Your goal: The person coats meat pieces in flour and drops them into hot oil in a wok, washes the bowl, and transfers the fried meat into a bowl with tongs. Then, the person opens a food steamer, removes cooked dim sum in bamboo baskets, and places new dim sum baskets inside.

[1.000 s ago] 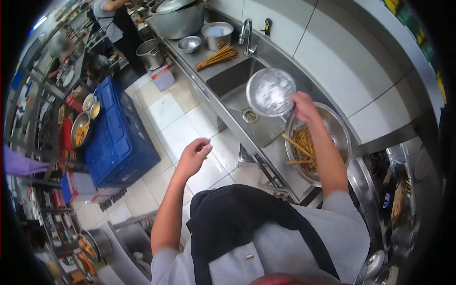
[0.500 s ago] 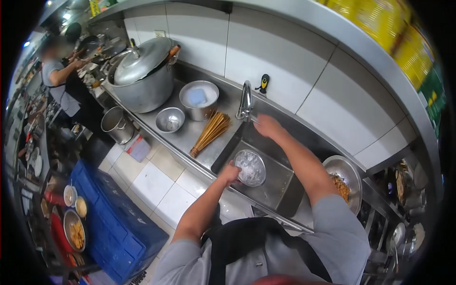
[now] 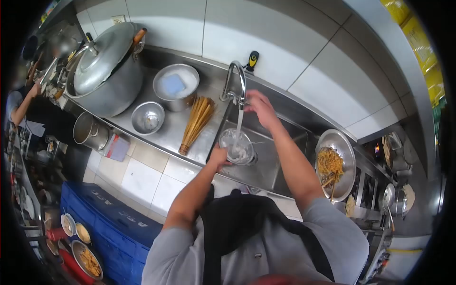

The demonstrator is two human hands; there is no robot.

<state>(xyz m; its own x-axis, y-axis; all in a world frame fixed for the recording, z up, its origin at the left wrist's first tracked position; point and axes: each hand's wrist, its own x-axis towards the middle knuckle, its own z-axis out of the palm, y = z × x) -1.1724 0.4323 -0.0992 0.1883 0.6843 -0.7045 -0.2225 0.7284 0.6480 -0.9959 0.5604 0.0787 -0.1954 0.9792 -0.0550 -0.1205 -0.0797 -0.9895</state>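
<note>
Water runs from the curved faucet (image 3: 234,71) into a metal bowl (image 3: 243,137) with whitish, sudsy water in it. My left hand (image 3: 219,158) grips this bowl by its near-left rim, over the steel sink (image 3: 273,161). Just right of the spout is my right hand (image 3: 260,108), its fingers stretched out and holding nothing; whether they touch the faucet I cannot tell. On the counter left of the sink lie a bamboo brush (image 3: 197,124) and a small metal bowl (image 3: 147,118). Behind them stands a larger bowl (image 3: 177,101) with a blue sponge (image 3: 172,84) in suds.
A big lidded pot (image 3: 116,92) fills the counter's left end. Right of the sink sits a bowl of food (image 3: 351,159) with chopsticks. A blue bin (image 3: 109,213) stands on the floor behind me. Another person (image 3: 26,107) works at the far left.
Water now streams from the faucet into the bowl. My left hand has brought the bowl under the spout. My right hand has come off the faucet handle, fingers opened. The view has shifted.
</note>
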